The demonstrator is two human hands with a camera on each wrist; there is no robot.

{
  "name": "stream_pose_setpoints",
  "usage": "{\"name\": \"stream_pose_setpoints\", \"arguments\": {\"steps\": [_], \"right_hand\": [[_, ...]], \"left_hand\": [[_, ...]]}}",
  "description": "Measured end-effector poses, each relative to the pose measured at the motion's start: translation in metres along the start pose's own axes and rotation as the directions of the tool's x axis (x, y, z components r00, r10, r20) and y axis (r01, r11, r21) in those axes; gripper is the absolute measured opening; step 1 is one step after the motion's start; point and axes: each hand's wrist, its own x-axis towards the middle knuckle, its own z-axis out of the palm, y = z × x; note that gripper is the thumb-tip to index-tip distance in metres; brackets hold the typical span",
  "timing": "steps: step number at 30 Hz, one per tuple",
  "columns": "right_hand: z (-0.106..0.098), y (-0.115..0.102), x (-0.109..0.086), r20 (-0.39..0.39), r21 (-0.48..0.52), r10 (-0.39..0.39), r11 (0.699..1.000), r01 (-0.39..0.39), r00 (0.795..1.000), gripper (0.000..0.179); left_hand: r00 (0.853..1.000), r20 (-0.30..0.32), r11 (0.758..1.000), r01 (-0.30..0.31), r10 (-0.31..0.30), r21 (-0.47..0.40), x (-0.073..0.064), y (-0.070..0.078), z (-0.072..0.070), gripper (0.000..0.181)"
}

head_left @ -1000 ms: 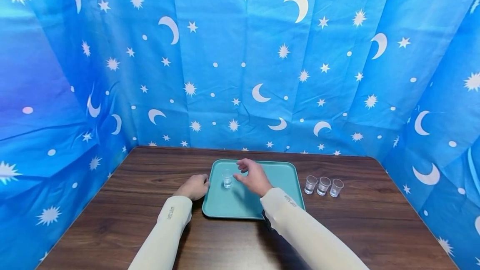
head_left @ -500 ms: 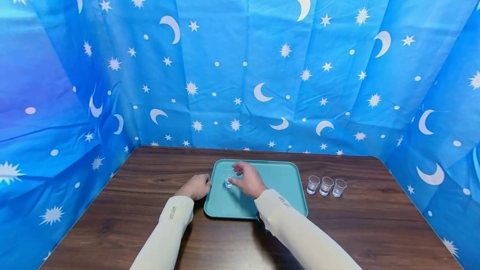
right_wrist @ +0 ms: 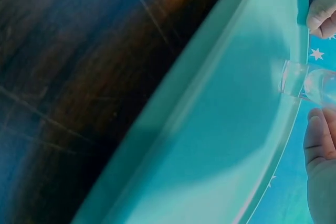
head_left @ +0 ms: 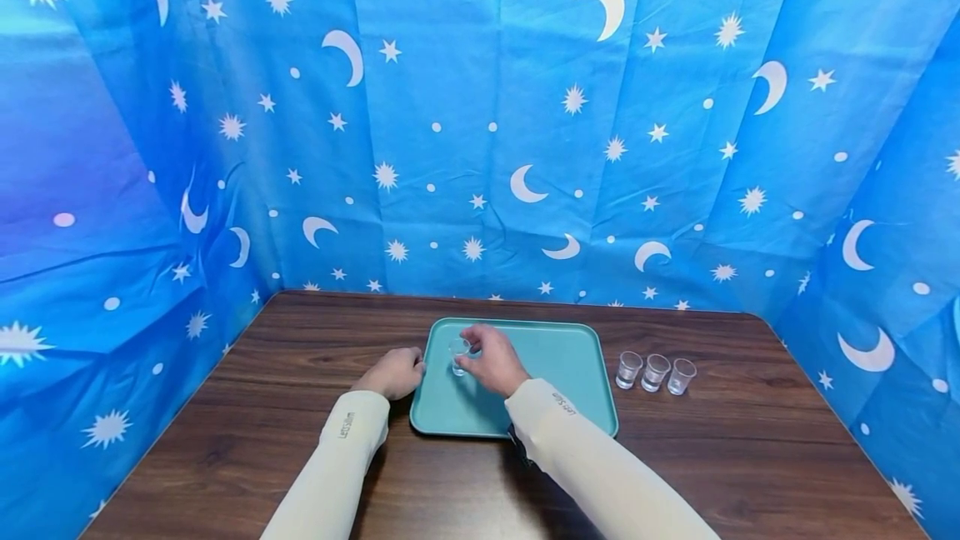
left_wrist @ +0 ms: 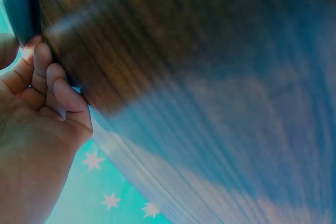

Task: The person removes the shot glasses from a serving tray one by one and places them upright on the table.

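A clear shot glass (head_left: 457, 368) stands upright on the left part of a teal tray (head_left: 540, 390). My right hand (head_left: 493, 361) is close to the glass's right side, its thumb and fingers spread around it. In the right wrist view a narrow gap shows between the thumb (right_wrist: 316, 135) and the shot glass (right_wrist: 295, 78); the other fingertips are out of that frame. My left hand (head_left: 393, 373) holds the tray's left edge, with the thumb and fingers (left_wrist: 43, 59) meeting at the rim in the left wrist view.
Three more clear shot glasses (head_left: 655, 373) stand in a row on the brown wooden table (head_left: 735, 440), right of the tray. A blue curtain (head_left: 420, 90) with moons and stars hangs behind the table and at both sides.
My right hand has moved left across the tray to the shot glass, its fingers coming around it. The left hand stays at the tray's edge. The whole head view has shifted slightly.
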Motion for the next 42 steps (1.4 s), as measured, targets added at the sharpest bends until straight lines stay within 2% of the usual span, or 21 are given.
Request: {"name": "stream_pose_setpoints", "arguments": {"steps": [8, 15, 26, 32, 42], "right_hand": [[-0.006, 0.006, -0.002, 0.029, 0.011, -0.012, 1.0, 0.011, 1.0, 0.038], [-0.025, 0.013, -0.006, 0.045, 0.051, 0.003, 0.999, -0.005, 0.999, 0.038], [-0.06, 0.038, -0.016, -0.02, -0.027, -0.052, 0.998, 0.051, 0.998, 0.034], [-0.085, 0.044, -0.024, -0.053, -0.05, -0.038, 0.998, 0.035, 0.998, 0.034], [-0.12, 0.054, -0.035, -0.108, -0.089, 0.024, 0.995, -0.033, 0.994, 0.035]], "left_hand": [[1.0, -0.013, 1.0, -0.007, 0.007, -0.005, -0.001, 0.0, 0.001, 0.017], [0.999, -0.019, 0.999, -0.037, 0.036, -0.023, -0.003, -0.002, 0.001, 0.018], [0.999, -0.019, 0.999, -0.044, 0.044, -0.015, -0.001, -0.003, 0.001, 0.017], [0.999, -0.033, 0.999, -0.029, 0.029, -0.02, 0.0, -0.004, 0.002, 0.016], [0.998, -0.029, 0.999, -0.049, 0.048, -0.019, 0.001, -0.003, 0.003, 0.015]]}}
